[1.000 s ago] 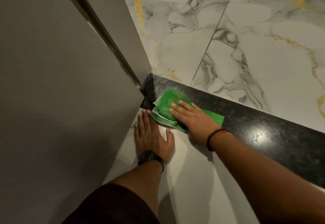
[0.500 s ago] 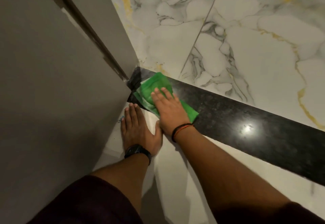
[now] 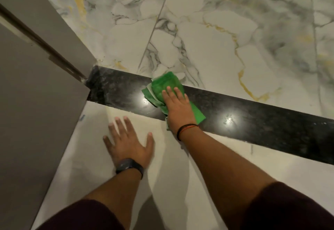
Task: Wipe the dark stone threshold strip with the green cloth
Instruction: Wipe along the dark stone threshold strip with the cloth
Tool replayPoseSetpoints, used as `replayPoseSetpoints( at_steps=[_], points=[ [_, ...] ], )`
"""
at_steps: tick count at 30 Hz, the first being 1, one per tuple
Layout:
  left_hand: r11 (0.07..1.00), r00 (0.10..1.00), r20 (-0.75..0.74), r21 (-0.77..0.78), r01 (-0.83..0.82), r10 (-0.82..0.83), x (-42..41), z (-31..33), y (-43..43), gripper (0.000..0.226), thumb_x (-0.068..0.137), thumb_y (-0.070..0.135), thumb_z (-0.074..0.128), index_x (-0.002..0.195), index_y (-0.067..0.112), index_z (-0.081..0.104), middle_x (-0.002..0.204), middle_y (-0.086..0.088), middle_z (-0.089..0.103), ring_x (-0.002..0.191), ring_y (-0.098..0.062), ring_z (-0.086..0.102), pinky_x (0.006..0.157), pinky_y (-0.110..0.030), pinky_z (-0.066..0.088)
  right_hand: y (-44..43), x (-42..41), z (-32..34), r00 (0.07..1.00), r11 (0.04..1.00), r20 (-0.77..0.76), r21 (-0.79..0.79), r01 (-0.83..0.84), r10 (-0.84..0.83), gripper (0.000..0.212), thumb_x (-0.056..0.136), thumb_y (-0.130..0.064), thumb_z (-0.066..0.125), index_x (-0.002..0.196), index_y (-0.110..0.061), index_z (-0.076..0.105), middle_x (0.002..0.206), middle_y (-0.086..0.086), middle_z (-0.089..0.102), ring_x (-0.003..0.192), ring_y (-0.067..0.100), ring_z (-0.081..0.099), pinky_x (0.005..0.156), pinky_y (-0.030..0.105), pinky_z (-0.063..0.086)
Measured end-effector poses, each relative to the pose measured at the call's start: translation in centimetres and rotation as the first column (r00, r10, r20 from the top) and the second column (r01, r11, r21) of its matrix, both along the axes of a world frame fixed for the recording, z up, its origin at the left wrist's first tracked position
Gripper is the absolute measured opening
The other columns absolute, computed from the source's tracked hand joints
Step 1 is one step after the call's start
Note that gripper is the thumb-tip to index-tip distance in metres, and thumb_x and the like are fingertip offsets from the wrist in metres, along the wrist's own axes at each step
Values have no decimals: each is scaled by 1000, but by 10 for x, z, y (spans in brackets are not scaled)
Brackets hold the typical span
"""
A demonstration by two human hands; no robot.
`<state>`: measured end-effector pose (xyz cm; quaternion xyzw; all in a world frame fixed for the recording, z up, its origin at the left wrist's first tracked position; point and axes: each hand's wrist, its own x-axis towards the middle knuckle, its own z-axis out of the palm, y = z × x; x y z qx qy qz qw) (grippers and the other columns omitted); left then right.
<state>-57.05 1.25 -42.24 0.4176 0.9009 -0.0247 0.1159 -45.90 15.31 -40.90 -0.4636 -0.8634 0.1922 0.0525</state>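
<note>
The green cloth [image 3: 163,85] lies bunched and folded on the dark stone strip [image 3: 262,126], a little way along it from the wall end. Its far edge spills over the strip's far border onto the marble floor [image 3: 207,36], and one corner reaches toward the strip's near edge. The right hand [image 3: 178,107] lies flat on top of the cloth, palm down, fingers [image 3: 169,89] straight and close together, pressing rather than pinching it; a dark and orange band circles its wrist. The left hand [image 3: 127,139] is spread open and empty, with its fingers apart, over the pale floor [image 3: 90,166] on the near side of the strip; blur hides whether it touches. It wears a dark watch [image 3: 130,165].

The strip runs as a glossy band from the foot of the grey wall [image 3: 36,121] at the left, slanting away to the right edge of view. Two bright light spots reflect off it, one just left of the cloth, one to its right. Left of the cloth, bare strip stretches to the corner under the wall; to its right a longer bare run continues. No containers are in view.
</note>
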Motion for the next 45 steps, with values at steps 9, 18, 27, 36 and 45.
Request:
replayPoseSetpoints(
  at_steps=[9, 18, 27, 36, 45],
  points=[
    [991, 992, -8, 48, 128, -128, 41, -6, 10, 98, 76, 72, 15, 151, 13, -5, 161, -11, 0, 146, -31, -4, 116, -56, 0, -20, 142, -1, 989, 988, -2, 14, -151, 151, 71, 78, 3, 41, 144, -18, 23, 156, 3, 19, 143, 23, 11, 115, 43, 10],
    [973, 972, 48, 43, 226, -228, 101, 4, 14, 103, 75, 78, 13, 150, 11, -10, 160, -11, -9, 146, -31, -9, 116, -56, -1, -16, 264, 3, 951, 955, 77, 22, 297, -298, 78, 74, 9, 41, 145, -16, 21, 156, 6, 18, 142, 27, 9, 115, 46, 13],
    [879, 878, 55, 82, 470, -475, 168, -2, 20, 97, 78, 78, 14, 150, 18, -13, 160, -5, -12, 145, -26, -15, 117, -52, -5, -45, 342, 6, 968, 968, 24, 44, 248, -249, 72, 71, 19, 45, 138, -7, 38, 147, 16, 36, 137, 38, 27, 110, 50, 24],
    [872, 872, 58, 90, 480, -486, 168, -3, 19, 93, 78, 80, 10, 148, 26, -17, 157, -3, -18, 145, -28, -18, 116, -53, -8, -59, 348, 3, 929, 935, 108, 30, 353, -354, 63, 84, 5, 46, 142, -16, 30, 151, 8, 32, 140, 29, 19, 109, 55, 27],
    [689, 688, 67, 148, 709, -722, 199, -3, 10, 97, 76, 82, 25, 152, 26, 2, 160, -5, -3, 147, -28, -7, 116, -56, 0, -135, 356, 10, 989, 987, 75, -85, 133, -127, 59, 91, -44, 44, 143, -28, 23, 151, -6, 26, 141, 14, 9, 113, 42, 25]
  ],
)
